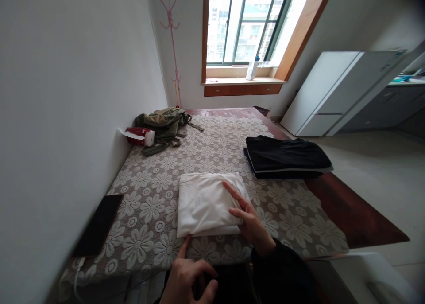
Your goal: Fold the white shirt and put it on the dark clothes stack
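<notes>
A folded white garment (207,202) lies flat on the lace tablecloth in front of me, with a loose fold and wrinkles near its right side. My right hand (249,217) rests over that right side, index finger stretched out and thumb apart from it. At the garment's near left edge, my left hand (191,275) touches the cloth with its extended index fingertip. The other left fingers are loosely bent, and nothing shows in them. Beyond the garment to the right is a stack of folded dark clothes (287,155), apart from both hands.
The flower-patterned tablecloth (139,244) covers a reddish wooden table (352,213). A black tablet-like device (98,224) with a white cable (77,277) lies at the left. Against the wall are a green backpack (162,124) and a red tissue pack (136,137).
</notes>
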A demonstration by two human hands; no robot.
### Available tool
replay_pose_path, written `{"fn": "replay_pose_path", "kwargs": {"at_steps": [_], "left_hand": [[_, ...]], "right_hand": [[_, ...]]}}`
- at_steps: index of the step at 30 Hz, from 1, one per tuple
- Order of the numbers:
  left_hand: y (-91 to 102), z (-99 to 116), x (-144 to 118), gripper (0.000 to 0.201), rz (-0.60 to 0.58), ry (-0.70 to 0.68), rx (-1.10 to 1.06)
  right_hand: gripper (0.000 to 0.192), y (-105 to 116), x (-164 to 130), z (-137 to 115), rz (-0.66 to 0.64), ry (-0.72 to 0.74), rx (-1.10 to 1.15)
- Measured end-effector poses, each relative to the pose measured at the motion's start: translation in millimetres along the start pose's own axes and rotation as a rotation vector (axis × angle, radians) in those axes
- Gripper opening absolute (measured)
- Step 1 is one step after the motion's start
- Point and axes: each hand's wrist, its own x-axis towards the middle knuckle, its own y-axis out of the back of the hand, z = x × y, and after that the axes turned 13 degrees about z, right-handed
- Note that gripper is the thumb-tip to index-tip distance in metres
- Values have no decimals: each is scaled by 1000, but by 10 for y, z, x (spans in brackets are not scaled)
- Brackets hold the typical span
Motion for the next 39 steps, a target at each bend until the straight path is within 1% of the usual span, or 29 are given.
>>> {"fn": "replay_pose_path", "kwargs": {"at_steps": [2, 4, 6, 8, 11, 14, 16, 19, 23, 27, 29, 32, 36, 39], "left_hand": [[15, 25, 10, 12, 4, 17, 31], [50, 60, 27, 13, 31, 53, 60], [83, 94, 41, 14, 64, 101, 86], [94, 113, 45, 14, 68, 125, 112], [73, 107, 37, 13, 33, 105, 140], [46, 73, 30, 11, 31, 77, 165], [39, 50, 30, 14, 33, 60, 184], [42, 39, 33, 18, 29, 43, 196], [57, 74, 38, 19, 14, 47, 195], [68, 119, 50, 16, 22, 66, 193], [70, 132, 61, 17, 26, 78, 185], [75, 145, 79, 17, 29, 78, 168], [84, 165, 96, 17, 16, 63, 165], [80, 166, 92, 16, 29, 38, 163]], "right_hand": [[64, 20, 7, 16, -4, 11, -1], [63, 44, 21, 42, 6, 19, -26], [60, 74, 45, 76, 40, 42, -86], [55, 110, 75, 108, 76, 82, -169], [51, 170, 119, 124, 84, 157, -309], [57, 214, 132, 84, 42, 199, -404], [64, 220, 119, 38, 20, 210, -408], [72, 215, 96, -17, 23, 241, -373], [74, 257, 129, -28, 63, 235, -403], [78, 350, 183, -29, 35, 257, -478], [78, 392, 195, -36, 44, 266, -480], [75, 448, 206, -52, 43, 241, -509], [74, 530, 236, -90, -10, 253, -558], [69, 611, 281, -111, -73, 249, -570]]}}
